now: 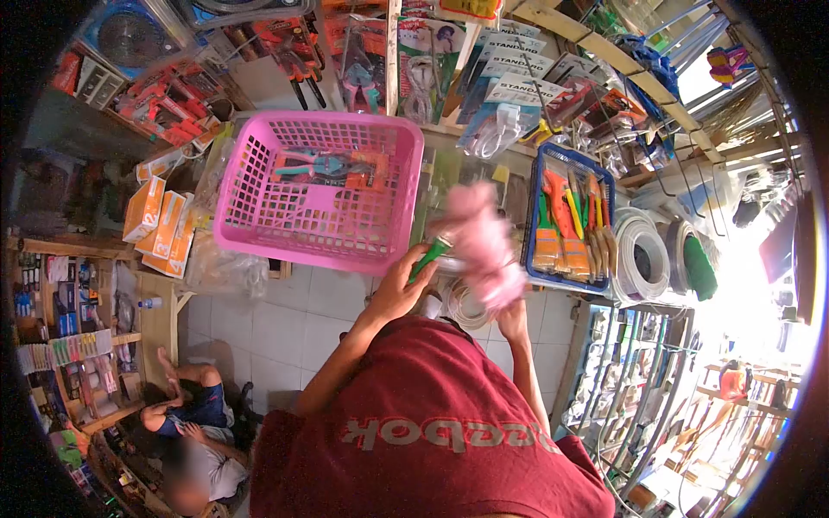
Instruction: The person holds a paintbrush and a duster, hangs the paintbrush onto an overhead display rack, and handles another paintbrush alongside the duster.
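Observation:
My left hand point(399, 287) is closed on a green-handled tool point(429, 258), just below the right corner of the pink basket point(315, 249). A pink cloth point(485, 246), smeared by motion, hangs from my right hand point(512, 318), which is closed on its lower end. The cloth is beside the tool's upper end, and whether they touch is too blurred to tell. Inside the pink basket lies a packaged pair of teal-handled pliers point(321, 167). To the right, a blue basket point(533, 207) holds several paintbrushes point(574, 250) with orange, green and yellow handles.
Orange and white boxes point(160, 220) stand left of the pink basket. Coils of white cable point(639, 255) are right of the blue basket. Packaged goods point(518, 91) hang above. At the lower left a person point(203, 440) sits near shelves point(82, 345).

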Action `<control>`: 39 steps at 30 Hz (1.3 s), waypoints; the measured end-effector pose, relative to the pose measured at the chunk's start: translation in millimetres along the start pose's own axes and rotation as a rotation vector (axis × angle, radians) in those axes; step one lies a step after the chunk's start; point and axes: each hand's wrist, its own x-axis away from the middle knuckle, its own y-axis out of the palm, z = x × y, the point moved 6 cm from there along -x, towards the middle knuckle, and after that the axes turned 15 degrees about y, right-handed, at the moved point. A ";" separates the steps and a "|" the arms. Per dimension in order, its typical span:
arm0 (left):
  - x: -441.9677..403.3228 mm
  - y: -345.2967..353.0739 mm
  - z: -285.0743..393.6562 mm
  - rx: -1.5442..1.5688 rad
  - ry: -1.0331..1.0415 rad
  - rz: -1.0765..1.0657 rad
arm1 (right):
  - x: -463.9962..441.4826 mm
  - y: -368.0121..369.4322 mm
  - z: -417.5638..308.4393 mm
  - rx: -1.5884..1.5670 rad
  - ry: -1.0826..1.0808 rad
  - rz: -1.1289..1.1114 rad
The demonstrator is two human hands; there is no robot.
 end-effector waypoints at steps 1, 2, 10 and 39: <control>-3.0 -5.9 9.8 -0.046 0.114 0.062 | 2.4 -3.8 -16.7 0.063 -0.092 0.014; -3.8 -11.4 18.9 -0.093 0.226 0.127 | 5.4 -7.6 -33.2 0.125 -0.186 0.033; 10.6 -35.1 16.3 -0.092 0.131 0.163 | -14.1 4.5 -54.0 -0.434 -0.008 -0.193; 12.7 -43.7 38.6 -0.320 0.226 0.189 | -13.5 -0.6 -112.7 -0.101 -0.151 -0.148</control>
